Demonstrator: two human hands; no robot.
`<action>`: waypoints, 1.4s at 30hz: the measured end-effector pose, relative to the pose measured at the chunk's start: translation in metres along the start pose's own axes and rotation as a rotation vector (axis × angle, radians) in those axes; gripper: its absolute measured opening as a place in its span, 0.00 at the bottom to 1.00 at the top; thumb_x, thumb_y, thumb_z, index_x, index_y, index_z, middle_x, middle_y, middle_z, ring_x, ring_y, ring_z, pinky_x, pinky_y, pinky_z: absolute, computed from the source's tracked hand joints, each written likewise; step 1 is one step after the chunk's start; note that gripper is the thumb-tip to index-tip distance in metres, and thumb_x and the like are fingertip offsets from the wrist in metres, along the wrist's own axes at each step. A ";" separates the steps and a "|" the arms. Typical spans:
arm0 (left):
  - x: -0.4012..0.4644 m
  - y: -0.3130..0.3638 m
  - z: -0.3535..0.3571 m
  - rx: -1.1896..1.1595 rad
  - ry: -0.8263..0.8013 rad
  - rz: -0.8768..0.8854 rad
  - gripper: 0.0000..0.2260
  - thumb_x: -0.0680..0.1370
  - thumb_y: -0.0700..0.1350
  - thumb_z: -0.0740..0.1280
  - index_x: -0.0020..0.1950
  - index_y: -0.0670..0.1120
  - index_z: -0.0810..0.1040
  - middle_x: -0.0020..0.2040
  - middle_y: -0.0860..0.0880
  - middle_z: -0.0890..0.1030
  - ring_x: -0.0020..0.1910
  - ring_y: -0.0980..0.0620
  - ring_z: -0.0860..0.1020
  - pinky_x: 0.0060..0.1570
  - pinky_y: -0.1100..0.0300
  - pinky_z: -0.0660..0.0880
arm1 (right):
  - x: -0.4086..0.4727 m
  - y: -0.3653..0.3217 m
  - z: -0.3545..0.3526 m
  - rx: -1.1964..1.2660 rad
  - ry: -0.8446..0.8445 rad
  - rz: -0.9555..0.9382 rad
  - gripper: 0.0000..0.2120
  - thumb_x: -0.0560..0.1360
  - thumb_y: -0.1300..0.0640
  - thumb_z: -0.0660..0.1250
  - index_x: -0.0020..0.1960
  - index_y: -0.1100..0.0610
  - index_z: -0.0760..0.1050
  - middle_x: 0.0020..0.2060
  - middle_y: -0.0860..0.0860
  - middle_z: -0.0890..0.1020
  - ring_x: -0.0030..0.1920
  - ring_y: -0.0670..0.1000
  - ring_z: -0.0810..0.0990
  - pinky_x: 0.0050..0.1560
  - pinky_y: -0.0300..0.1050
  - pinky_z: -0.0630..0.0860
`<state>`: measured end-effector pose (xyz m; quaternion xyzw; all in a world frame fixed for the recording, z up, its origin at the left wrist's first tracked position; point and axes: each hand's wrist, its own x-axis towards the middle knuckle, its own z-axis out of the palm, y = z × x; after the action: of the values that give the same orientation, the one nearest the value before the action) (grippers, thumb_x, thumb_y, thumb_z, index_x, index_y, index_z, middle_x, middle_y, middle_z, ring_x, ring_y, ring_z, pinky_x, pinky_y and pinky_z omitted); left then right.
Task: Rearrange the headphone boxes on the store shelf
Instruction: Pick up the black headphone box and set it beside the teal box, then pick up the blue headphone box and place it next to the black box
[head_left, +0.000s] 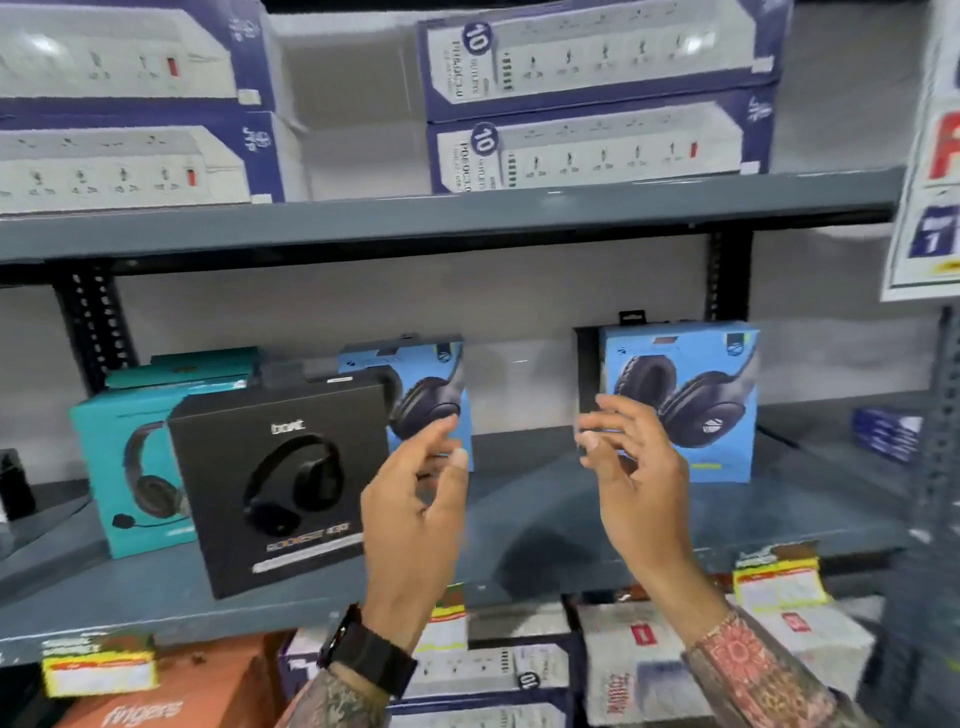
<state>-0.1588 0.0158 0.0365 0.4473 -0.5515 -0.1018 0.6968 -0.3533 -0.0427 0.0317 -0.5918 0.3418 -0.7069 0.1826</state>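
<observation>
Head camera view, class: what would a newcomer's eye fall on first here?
Two empty hands, the left hand and right hand, are raised mid-frame before the middle shelf. Left of them stands a black headphone box; behind the right hand, a blue headphone box.

Four headphone boxes (280, 483): two blue, one black, one teal.

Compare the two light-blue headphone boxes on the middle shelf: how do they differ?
The left blue box is half hidden behind the black box; the right blue box stands alone, its front mostly in view. The left hand overlaps the left one's lower edge; the right hand overlaps the right one's lower left corner. Both stand upright and show dark headphones.
</observation>
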 end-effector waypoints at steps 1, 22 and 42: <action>0.001 0.000 0.019 -0.003 -0.050 -0.023 0.13 0.82 0.45 0.72 0.60 0.63 0.83 0.50 0.55 0.87 0.46 0.59 0.83 0.49 0.66 0.79 | 0.008 0.005 -0.015 -0.025 0.020 0.001 0.15 0.82 0.65 0.68 0.64 0.51 0.78 0.51 0.45 0.87 0.52 0.50 0.87 0.52 0.61 0.84; 0.043 -0.061 0.234 -0.053 -0.448 -0.394 0.37 0.85 0.51 0.67 0.89 0.54 0.49 0.82 0.57 0.65 0.78 0.55 0.67 0.76 0.58 0.66 | 0.106 0.134 -0.153 -0.256 -0.095 0.385 0.45 0.77 0.46 0.75 0.86 0.48 0.53 0.84 0.49 0.63 0.83 0.54 0.63 0.80 0.60 0.64; -0.010 -0.009 0.123 0.061 -0.288 -0.215 0.19 0.84 0.56 0.66 0.76 0.66 0.76 0.59 0.57 0.85 0.59 0.60 0.83 0.68 0.52 0.79 | 0.034 0.046 -0.146 -0.228 -0.137 0.267 0.29 0.78 0.48 0.70 0.76 0.31 0.70 0.54 0.55 0.88 0.56 0.65 0.84 0.61 0.65 0.82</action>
<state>-0.2651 -0.0460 0.0227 0.5053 -0.5974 -0.2220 0.5818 -0.5087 -0.0581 0.0144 -0.6048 0.4819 -0.5911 0.2292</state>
